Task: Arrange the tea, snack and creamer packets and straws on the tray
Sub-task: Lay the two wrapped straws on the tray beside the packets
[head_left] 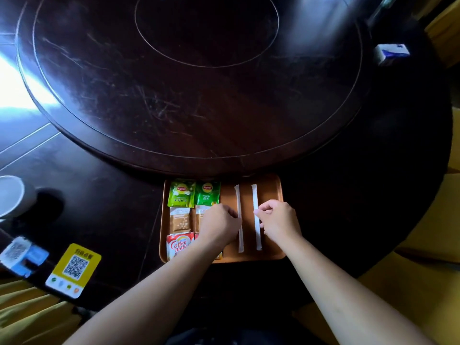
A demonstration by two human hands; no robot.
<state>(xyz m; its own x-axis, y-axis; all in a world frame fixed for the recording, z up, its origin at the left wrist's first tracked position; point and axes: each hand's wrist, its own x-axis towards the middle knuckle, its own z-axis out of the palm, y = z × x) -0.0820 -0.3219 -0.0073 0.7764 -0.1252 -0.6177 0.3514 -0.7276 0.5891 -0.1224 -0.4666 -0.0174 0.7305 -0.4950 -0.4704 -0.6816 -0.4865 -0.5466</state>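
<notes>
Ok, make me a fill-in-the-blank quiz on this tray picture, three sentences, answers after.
1. The two paper-wrapped straws lie on the ____ half of the tray.
2. The two tea packets at the tray's far end are coloured ____.
3. The left hand pinches the left straw, and the right hand pinches the ____ straw.

Missing words: right; green; right

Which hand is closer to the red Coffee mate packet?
Left. The left hand sits just above and right of the Coffee mate packet, its forearm right beside it. The right hand is farther right, past both straws.
</notes>
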